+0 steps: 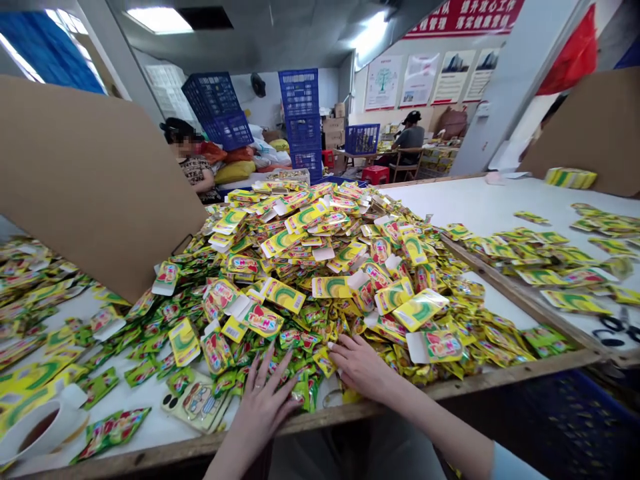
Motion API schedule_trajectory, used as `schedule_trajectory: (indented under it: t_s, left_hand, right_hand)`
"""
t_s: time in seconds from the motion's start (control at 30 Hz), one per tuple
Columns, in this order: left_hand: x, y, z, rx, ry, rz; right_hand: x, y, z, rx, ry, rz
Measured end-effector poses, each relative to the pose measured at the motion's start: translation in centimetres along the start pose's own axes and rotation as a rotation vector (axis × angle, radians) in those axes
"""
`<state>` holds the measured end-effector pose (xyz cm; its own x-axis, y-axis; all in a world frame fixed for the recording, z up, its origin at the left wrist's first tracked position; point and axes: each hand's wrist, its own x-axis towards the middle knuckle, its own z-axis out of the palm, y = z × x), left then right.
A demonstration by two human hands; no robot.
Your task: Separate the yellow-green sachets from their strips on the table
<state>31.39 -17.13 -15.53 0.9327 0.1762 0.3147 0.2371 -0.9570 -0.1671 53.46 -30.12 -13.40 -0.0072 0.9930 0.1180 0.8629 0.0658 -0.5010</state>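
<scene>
"Green sachets [227,383] first, in the head view. Where exactly?"

"Along the front of the white table [440,207], left and centre, under and around the left hand [264,399]."

"State of that hand?"

"Palm down, fingers long and spread well apart. Resting on the sachets, nothing visibly gripped."

"Right hand [360,363]?"

"Near the left, palm down over yellow sachets [480,343]. Fingers partly bent, tips at one small packet [324,363]. Gripped or merely touched: impossible to tell."

"Higher up?"

"Yellow boxes [295,220], piled on top of the sachets at every tilt, many with white flaps open."

"Left of the hands?"

"Phone [200,403], flat near the front edge, in a cartoon case. Farther left, white cup [55,435] with dark liquid [37,430]. Behind, large cardboard [90,180], upright at a slant."

"Right side?"

"Wooden strip [505,283] beside the yellow sachets. Beyond, more flat packs [575,300], with scissors [620,327] near the right edge of the view."

"And in back?"

"Blue crates [300,120] in a tall stack. Past the cardboard, one person [197,167] in dark headwear. Farther off, to the right of the crates, a second person [411,137], seated."
</scene>
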Motion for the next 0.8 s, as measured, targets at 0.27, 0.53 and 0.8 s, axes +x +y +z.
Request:
schedule_trajectory:
  t_s: [0.27, 0.53, 0.8]
  left_hand:
    - [1.6, 0.1, 0.8, -0.063, 0.048, 0.037]
    - [3.9, 2.1, -0.3, -0.401, 0.232, -0.387]
    - [4.4, 5.9, -2.7, -1.309, 0.086, -0.729]
  right_hand:
    - [-2.8, 0.7, -2.6, 0.357, 0.23, 0.243]
    - [-3.1, -2.1, -1.7, 0.685, 0.115, 0.277]
    - [-1.7, -2.9, -2.4, 0.627, 0.195, 0.229]
